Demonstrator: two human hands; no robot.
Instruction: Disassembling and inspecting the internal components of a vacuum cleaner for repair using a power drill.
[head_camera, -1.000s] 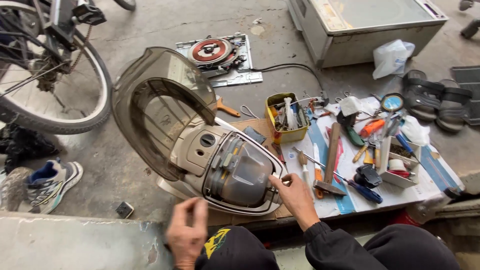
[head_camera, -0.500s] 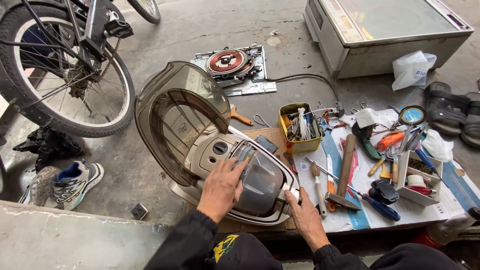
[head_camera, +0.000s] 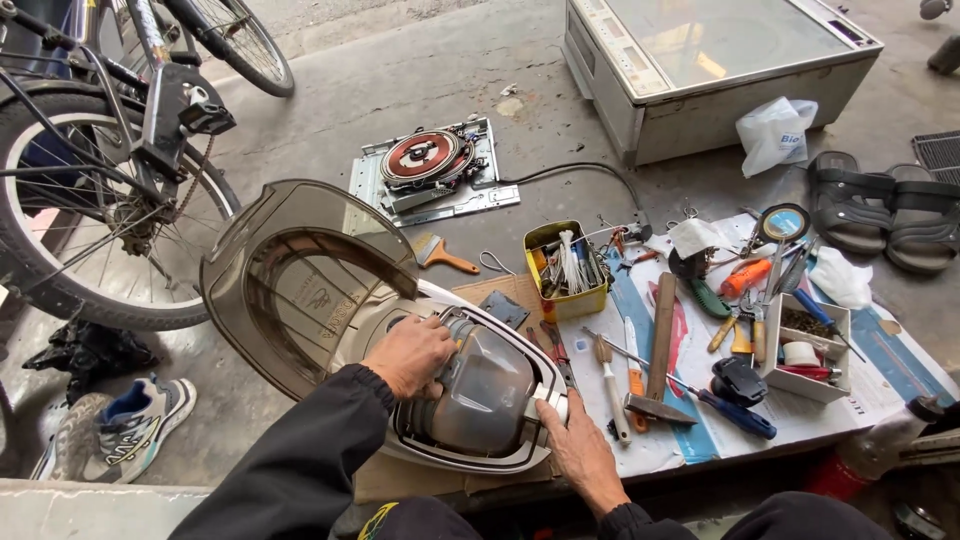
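From the head camera, a vacuum cleaner body lies on flattened cardboard on the concrete floor, its smoky translucent lid swung up and open. Inside sits a clear dust canister. The left hand lies flat over the canister's upper left, fingers curled on its edge, holding nothing else. The right hand presses the white rim at the front right, fingers spread, not closed around anything.

My reading: the canister is being worked loose or seated in its bay; the next move calls for both hands to get a firm purchase on it.

Any latch under the palms is hidden, the canister's contents are too murky to tell, and the bicycle wheel is cut off at left
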